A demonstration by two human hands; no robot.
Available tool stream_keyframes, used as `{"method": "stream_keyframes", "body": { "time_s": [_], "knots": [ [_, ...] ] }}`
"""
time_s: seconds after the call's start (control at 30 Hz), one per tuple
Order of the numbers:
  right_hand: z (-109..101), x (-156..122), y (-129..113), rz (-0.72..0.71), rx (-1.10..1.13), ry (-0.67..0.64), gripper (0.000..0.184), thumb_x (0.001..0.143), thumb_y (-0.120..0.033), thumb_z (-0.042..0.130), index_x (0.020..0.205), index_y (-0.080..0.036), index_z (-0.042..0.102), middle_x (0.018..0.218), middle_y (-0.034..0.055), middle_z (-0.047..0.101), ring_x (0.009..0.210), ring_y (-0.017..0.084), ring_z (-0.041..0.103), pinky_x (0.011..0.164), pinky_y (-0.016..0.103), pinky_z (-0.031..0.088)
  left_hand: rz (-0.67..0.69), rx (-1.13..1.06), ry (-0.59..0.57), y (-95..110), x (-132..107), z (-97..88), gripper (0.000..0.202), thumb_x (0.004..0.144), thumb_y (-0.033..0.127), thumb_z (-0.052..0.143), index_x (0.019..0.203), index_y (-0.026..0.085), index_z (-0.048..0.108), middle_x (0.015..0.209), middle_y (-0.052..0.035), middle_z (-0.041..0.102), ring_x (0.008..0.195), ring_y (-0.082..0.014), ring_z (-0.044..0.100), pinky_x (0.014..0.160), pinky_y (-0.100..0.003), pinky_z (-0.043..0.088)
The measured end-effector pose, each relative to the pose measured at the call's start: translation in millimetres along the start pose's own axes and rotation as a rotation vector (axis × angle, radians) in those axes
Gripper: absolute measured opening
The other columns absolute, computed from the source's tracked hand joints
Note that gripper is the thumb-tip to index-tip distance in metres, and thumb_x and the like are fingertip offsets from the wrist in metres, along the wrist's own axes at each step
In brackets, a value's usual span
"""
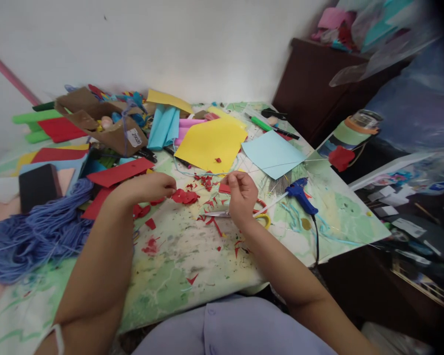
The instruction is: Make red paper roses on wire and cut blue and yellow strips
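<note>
My left hand hovers over the table with fingers pinched together beside a small red foam flower shape. My right hand is closed in a pinch on a small red foam piece held just above the table. Red foam scraps are scattered between and below the hands. Scissors with yellow and red handles lie under my right wrist. A blue glue gun lies to the right of that hand.
Yellow sheet and light blue sheet lie behind the hands. A blue yarn pile sits at left, a brown cardboard box at the back. A dark cabinet stands at right. A taped jar stands beyond the table's corner.
</note>
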State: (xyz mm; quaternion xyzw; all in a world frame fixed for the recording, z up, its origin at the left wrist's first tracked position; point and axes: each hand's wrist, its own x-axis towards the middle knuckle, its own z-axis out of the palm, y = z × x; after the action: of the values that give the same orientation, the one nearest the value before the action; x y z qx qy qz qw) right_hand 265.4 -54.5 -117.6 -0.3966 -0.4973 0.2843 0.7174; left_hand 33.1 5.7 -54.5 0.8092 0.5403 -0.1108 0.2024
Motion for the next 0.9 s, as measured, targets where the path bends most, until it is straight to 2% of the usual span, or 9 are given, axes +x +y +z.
{"method": "stream_keyframes", "body": {
  "time_s": [0.1, 0.17, 0.53, 0.73, 0.9],
  "knots": [
    [-0.4, -2.0, 1.6, -0.003, -0.029, -0.018, 0.018, 0.093, -0.034, 0.057, 0.081, -0.022, 0.063, 0.074, -0.0004, 0.065, 0.073, 0.015, 0.062, 0.073, 0.030, 0.049, 0.042, -0.009, -0.110, 13.1, -0.9, 0.2, 0.024, 0.076, 0.035, 0.046, 0.078, 0.021, 0.065, 0.073, -0.0035, 0.066, 0.061, -0.0173, 0.057, 0.057, -0.028, 0.037],
    [-0.8, -3.1, 2.5, -0.013, -0.058, -0.032, 0.018, 0.093, -0.035, 0.057, 0.082, -0.022, 0.064, 0.076, 0.0001, 0.066, 0.075, 0.016, 0.063, 0.075, 0.031, 0.050, 0.071, -0.004, -0.129, 18.8, -2.6, -1.8, 0.024, 0.078, 0.035, 0.044, 0.078, 0.020, 0.063, 0.074, -0.0038, 0.066, 0.063, -0.0171, 0.057, 0.059, -0.028, 0.037],
    [1.4, -6.7, -2.5, -0.058, -0.118, -0.100, 0.021, 0.094, -0.035, 0.055, 0.079, -0.023, 0.064, 0.077, 0.0002, 0.068, 0.076, 0.015, 0.065, 0.078, 0.031, 0.051, 0.172, -0.066, -0.085, 26.0, -11.4, -6.0, 0.031, 0.085, 0.044, 0.039, 0.078, 0.020, 0.057, 0.076, -0.0036, 0.062, 0.069, -0.0180, 0.055, 0.063, -0.027, 0.039],
    [1.9, -8.0, -1.3, -0.024, -0.089, -0.096, 0.021, 0.094, -0.039, 0.055, 0.082, -0.023, 0.064, 0.079, 0.0016, 0.069, 0.079, 0.017, 0.065, 0.082, 0.035, 0.052, 0.089, -0.093, -0.035, 5.6, -11.0, -10.3, 0.034, 0.081, 0.047, 0.042, 0.080, 0.019, 0.060, 0.081, -0.0060, 0.065, 0.075, -0.0209, 0.058, 0.067, -0.029, 0.042],
    [1.6, -9.0, 0.2, -0.028, -0.082, -0.100, 0.020, 0.094, -0.038, 0.055, 0.084, -0.024, 0.065, 0.078, 0.0012, 0.068, 0.079, 0.017, 0.066, 0.081, 0.034, 0.052, 0.032, -0.025, 0.069, -18.1, -7.2, -14.4, 0.032, 0.081, 0.044, 0.040, 0.077, 0.018, 0.058, 0.083, -0.0084, 0.066, 0.077, -0.0215, 0.058, 0.070, -0.030, 0.042]
  ]
}}
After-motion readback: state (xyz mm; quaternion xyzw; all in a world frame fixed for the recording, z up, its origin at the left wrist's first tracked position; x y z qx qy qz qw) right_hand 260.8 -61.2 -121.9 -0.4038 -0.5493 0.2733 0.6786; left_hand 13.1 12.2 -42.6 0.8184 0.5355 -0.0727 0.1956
